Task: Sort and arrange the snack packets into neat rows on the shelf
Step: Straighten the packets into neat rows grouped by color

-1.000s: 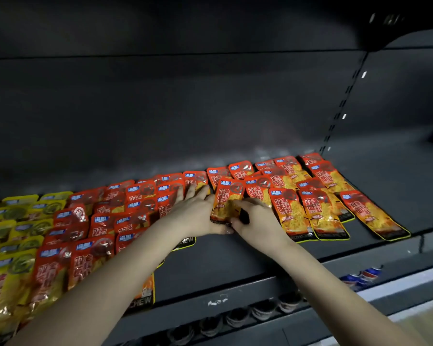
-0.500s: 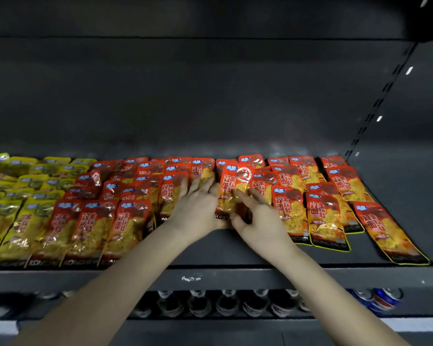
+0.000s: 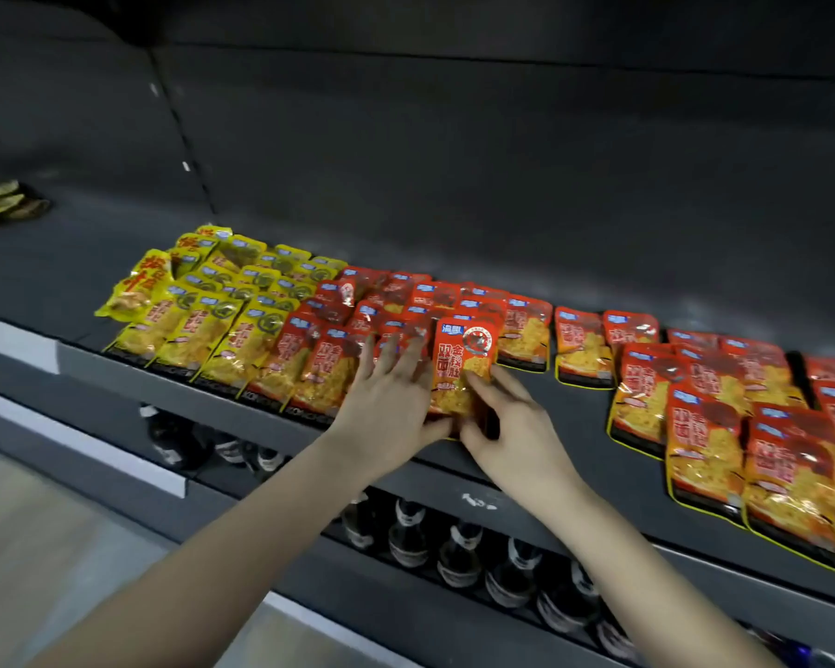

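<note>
Roughly halfway: the left block looks tidy, and the right side of the shelf (image 3: 574, 426) is left to sort.
Head view: yellow packets (image 3: 203, 311) at ten o'clock and red rows (image 3: 324, 359) beside them lie neat. The left hand (image 3: 386, 407) presses on the row's end, fingers spread flat. The right hand (image 3: 512, 426) pinches one red packet (image 3: 464, 364) at centre, touching that row. Loose packets (image 3: 724, 426) at three o'clock overlap crookedly.

dark shelf (image 3: 526, 392) — snack packets (image 3: 309, 339)

Row of dark bottles (image 3: 408, 537) below.
</note>
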Tool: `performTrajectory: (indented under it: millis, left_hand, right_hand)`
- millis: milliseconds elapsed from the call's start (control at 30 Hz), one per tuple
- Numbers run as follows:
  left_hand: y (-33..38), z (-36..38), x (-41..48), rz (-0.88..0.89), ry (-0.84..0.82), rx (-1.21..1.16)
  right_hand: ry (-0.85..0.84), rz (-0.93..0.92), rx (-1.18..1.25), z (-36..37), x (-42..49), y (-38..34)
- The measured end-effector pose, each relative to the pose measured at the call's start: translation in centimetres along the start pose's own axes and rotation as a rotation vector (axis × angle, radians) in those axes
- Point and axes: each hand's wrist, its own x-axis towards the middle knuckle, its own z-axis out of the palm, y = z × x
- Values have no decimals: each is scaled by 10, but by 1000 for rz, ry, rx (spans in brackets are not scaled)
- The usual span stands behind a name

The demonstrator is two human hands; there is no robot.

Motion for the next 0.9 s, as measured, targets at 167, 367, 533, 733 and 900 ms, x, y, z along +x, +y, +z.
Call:
performTrajectory:
  millis: [167, 367, 533, 733, 900]
  left_hand:
    - [-20, 6, 0, 78, -74, -4]
    - [-32, 13, 3, 171, -126, -96]
    - [-43, 16, 6, 221, -122, -141]
    - [-47, 17, 11, 285, -107, -183]
    - [-48, 20, 19, 326, -97, -163]
  right_hand:
    - [18, 55, -12, 17, 6, -15]
    - [104, 122, -51, 27, 6, -12]
    - [154, 177, -70, 32, 8, -12]
    - [180, 215, -100, 36, 6, -12]
    - [209, 195, -189, 39, 7, -15]
